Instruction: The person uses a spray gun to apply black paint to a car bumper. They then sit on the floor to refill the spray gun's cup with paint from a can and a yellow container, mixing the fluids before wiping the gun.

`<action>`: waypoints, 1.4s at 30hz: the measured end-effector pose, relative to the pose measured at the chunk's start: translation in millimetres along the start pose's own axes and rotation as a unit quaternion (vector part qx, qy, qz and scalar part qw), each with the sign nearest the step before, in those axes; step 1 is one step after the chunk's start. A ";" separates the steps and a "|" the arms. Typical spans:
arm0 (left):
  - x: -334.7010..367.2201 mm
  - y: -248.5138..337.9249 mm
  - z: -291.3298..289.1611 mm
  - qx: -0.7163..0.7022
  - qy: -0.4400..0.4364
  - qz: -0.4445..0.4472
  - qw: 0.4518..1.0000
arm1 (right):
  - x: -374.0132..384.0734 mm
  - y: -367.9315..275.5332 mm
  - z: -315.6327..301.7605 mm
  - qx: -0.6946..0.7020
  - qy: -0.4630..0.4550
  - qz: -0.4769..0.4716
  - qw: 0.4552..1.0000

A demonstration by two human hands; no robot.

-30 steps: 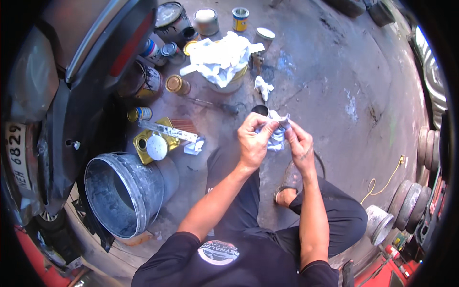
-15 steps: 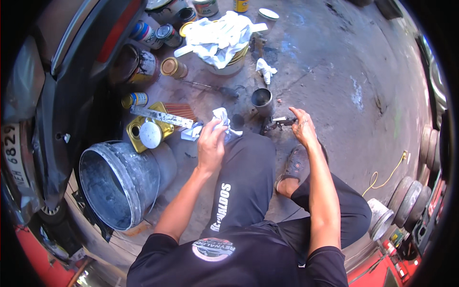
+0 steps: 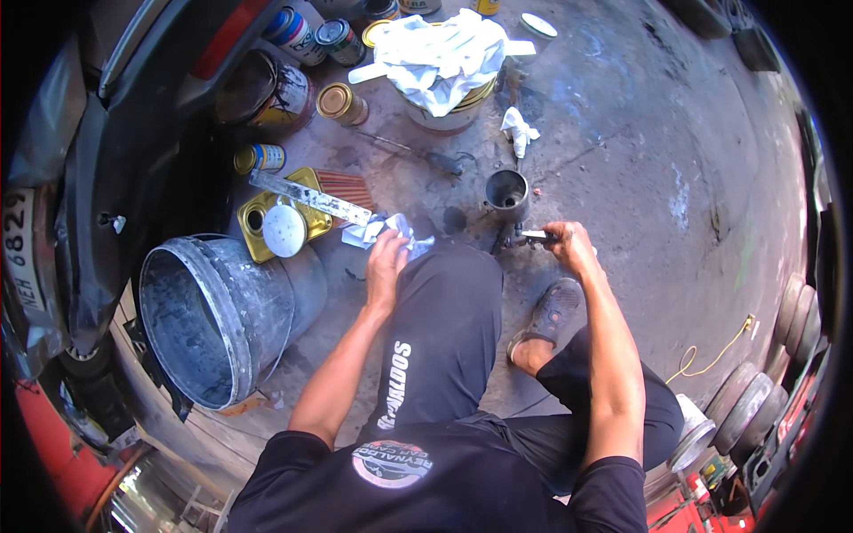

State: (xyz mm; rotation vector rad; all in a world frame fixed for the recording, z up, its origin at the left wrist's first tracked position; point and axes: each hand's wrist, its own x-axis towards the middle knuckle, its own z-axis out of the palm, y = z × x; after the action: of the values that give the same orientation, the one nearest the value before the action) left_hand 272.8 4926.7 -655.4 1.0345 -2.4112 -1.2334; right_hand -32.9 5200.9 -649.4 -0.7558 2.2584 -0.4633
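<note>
My left hand is closed on a crumpled white cloth, low beside my left knee, and its fingertips are partly hidden in the folds. To the right, the fingers of my right hand wrap round the dark handle end of a spray gun. The gun's open grey metal cup points up, just beyond my knee. A long paint-spotted metal strip lies across a yellow rectangular can, its near end close to the cloth.
A large paint-stained bucket lies on its side at left. Ahead, white cloth covers a tub, with several paint cans around it. Another twisted white cloth stands beyond the cup. A car bumper borders the left; tires stack at right.
My right hand has gone from open fingers beside the spray gun to a closed hold on its handle. The left hand and its cloth have moved slightly lower. The whole view has shifted.
</note>
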 end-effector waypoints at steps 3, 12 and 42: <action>15.9 13.1 -0.9 -0.019 0.010 0.012 1.000 | -11.1 0.9 1.8 0.009 0.010 -0.045 0.999; 14.7 -15.6 8.4 0.047 -0.010 0.022 0.999 | -5.6 -31.8 3.9 -0.013 -0.029 -0.074 0.997; 5.3 -26.0 -1.8 0.055 -0.076 0.072 0.993 | 33.4 -128.0 -10.4 0.146 0.164 -0.250 0.943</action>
State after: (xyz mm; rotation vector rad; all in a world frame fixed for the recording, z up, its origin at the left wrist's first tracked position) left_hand 282.4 4911.8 -675.2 0.8047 -2.6431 -1.1815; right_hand -10.7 5082.8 -593.0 -1.1632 2.1990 -1.2171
